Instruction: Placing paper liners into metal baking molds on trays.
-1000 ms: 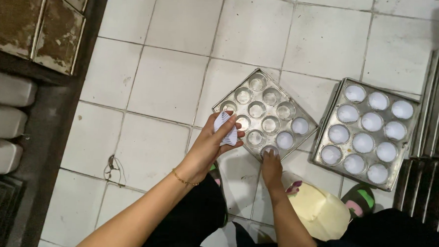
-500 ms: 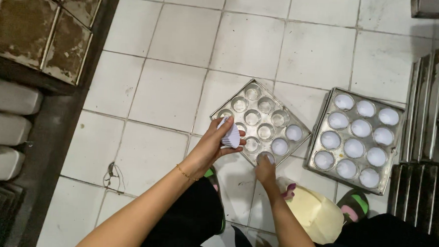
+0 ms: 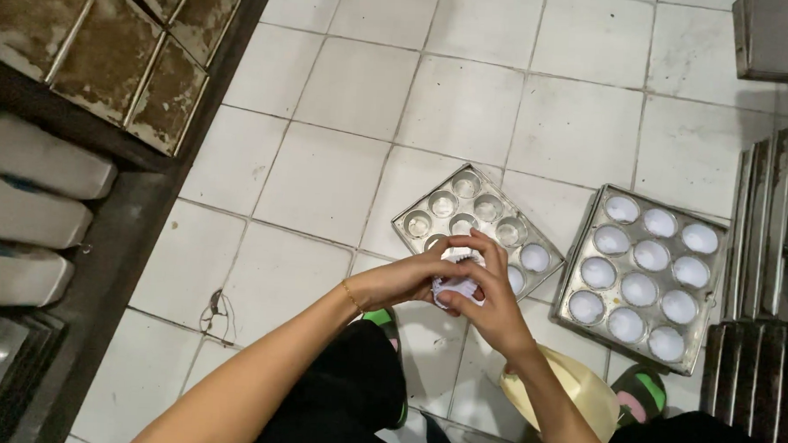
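Above the near corner of the half-lined muffin tray (image 3: 474,223) on the tiled floor (image 3: 346,89), the left hand (image 3: 409,279) and right hand (image 3: 492,295) both pinch a stack of white paper liners (image 3: 455,289), fingers meeting as if to peel one free, while the fully lined tray (image 3: 644,276) sits beside.

Bare white floor tiles (image 3: 355,89) lie open toward the far and left sides of the near muffin tray (image 3: 464,217). To its right, the second muffin tray (image 3: 644,276) sits just beside it, leaving a thin gap. Stacked dark trays (image 3: 760,243) block the right edge; a dark rack (image 3: 73,149) walls the left.
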